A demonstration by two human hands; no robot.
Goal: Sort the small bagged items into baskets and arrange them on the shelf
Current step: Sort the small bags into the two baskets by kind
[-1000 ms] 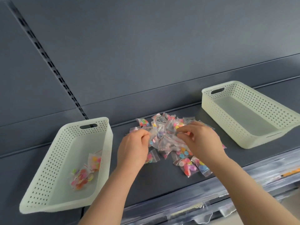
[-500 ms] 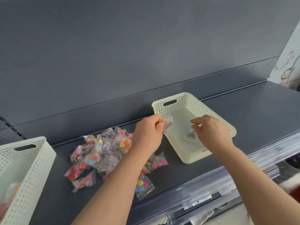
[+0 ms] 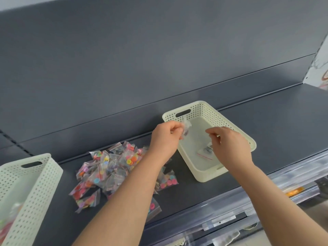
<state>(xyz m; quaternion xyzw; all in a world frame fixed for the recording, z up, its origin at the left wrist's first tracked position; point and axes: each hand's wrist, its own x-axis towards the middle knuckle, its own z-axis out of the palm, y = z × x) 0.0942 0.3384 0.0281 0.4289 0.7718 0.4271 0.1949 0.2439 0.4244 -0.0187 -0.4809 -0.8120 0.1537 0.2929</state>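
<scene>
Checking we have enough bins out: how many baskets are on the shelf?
2. The right basket stands right of centre on the shelf; the left basket sits at the far left, partly cut off. Others may lie outside the view.

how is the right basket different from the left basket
The right basket shows whole; the left basket is cut by the frame edge. The right basket holds a clear bag with dark pieces; the left basket holds something colourful, blurred. Both are pale, perforated, slot-handled, on the dark shelf.

grey back panel (image 3: 159,55), pale wall (image 3: 319,68)
</scene>
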